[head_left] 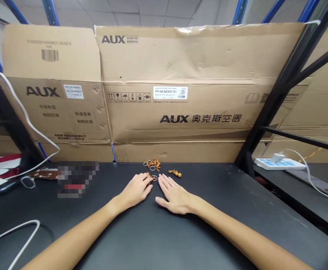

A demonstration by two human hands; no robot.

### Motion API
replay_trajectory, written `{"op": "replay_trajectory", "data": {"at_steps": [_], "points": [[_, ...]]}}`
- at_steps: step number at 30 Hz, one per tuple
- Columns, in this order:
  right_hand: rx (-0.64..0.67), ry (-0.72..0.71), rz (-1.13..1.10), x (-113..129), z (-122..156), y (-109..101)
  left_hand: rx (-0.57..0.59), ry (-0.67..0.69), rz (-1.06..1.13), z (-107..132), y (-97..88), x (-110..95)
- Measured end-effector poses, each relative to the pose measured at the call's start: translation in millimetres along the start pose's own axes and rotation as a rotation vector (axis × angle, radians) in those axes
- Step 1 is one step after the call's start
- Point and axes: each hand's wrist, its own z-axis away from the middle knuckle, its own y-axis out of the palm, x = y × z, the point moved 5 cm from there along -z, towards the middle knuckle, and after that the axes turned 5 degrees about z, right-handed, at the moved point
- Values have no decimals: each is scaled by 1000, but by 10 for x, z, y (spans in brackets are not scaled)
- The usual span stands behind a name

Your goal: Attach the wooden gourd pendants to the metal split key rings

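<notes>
My left hand [136,190] rests on the black table with its fingers bent together over a keychain. The keychain's metal ring [154,177] sticks out by the fingertips, and most of its brown pendant is hidden under them. Beside it, my right hand [177,194] lies flat, palm down, thumb apart, holding nothing; its fingertips are close to the ring. Just behind the hands is a small pile of brown keychains [154,163] with metal rings. A single gourd-shaped keychain pendant [176,173] lies separately, beyond the right fingertips.
Large cardboard panels [203,75] stand along the back of the black table [141,240]. At left lie a blurred-out dark object [78,178] and a white cable [26,225]. A power strip [279,163] sits at right, past a black metal post [276,86].
</notes>
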Motion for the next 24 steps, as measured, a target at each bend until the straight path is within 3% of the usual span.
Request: {"op": "replay_trajectory", "data": {"at_steps": [6,15,24], "points": [[-58,101,10,-197,-110,0,-7,13,50,-6,-11,-25],[-73,-22,-5,-40,-4,54,-9,5,75,-34,-30,-24],[-427,-72,-127,-11,46,-131,-5,-5,120,-23,6,-27]]}}
